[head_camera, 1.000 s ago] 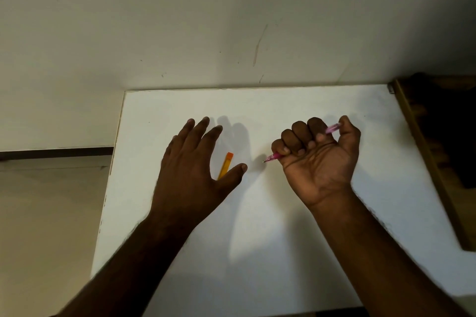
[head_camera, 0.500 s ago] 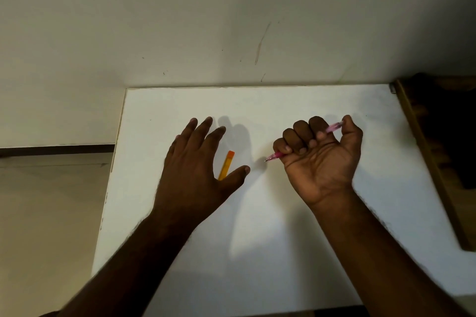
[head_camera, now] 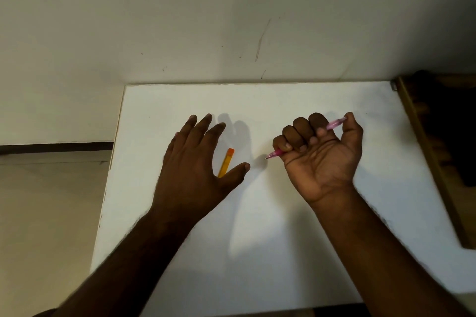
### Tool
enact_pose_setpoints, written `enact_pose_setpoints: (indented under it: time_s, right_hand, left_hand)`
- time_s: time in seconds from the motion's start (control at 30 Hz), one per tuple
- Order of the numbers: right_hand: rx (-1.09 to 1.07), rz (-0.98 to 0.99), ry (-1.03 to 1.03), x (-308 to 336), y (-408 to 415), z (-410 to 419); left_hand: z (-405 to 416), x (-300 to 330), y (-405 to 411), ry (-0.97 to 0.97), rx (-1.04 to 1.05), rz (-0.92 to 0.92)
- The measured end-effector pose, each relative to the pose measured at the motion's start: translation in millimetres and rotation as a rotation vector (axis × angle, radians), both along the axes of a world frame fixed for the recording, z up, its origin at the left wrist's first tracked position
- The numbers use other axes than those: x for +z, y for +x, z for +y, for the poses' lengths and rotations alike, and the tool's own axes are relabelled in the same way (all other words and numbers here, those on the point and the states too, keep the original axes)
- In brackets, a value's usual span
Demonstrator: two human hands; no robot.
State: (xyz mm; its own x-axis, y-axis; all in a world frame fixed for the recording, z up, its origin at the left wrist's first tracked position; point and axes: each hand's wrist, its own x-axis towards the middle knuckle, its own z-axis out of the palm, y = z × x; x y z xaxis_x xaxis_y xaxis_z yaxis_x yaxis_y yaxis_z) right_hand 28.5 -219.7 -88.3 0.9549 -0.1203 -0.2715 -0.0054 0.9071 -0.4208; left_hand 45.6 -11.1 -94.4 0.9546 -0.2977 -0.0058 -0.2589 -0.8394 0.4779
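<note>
My right hand (head_camera: pixel 320 159) is turned palm up with its fingers curled round a pink pen (head_camera: pixel 334 125). The pen's tip sticks out on the left near the little finger, its other end by the thumb. My left hand (head_camera: pixel 195 165) is spread flat, palm down, over the white table (head_camera: pixel 257 239). A small orange pen cap (head_camera: pixel 226 162) lies on the table in the gap between the left thumb and forefinger; its lower end is hidden by the thumb. I cannot tell whether the hand touches it.
A pale wall (head_camera: pixel 231 20) rises straight behind the table's far edge. A dark wooden frame (head_camera: pixel 432 162) runs along the table's right side. Beige floor (head_camera: pixel 46 213) lies to the left of the table.
Both hands have stayed almost in place; the left hand has crept slightly to the right, and the pen remains gripped in the right hand.
</note>
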Motion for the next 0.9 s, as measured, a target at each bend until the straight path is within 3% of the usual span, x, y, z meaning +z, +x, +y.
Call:
enact_pose_setpoints:
  time_s: [0.9]
  right_hand:
    - [-0.130,0.017,-0.029,0.8,-1.2,-4.0]
  left_hand:
    - [3.1,0.1,1.4,-0.011,0.007,0.015]
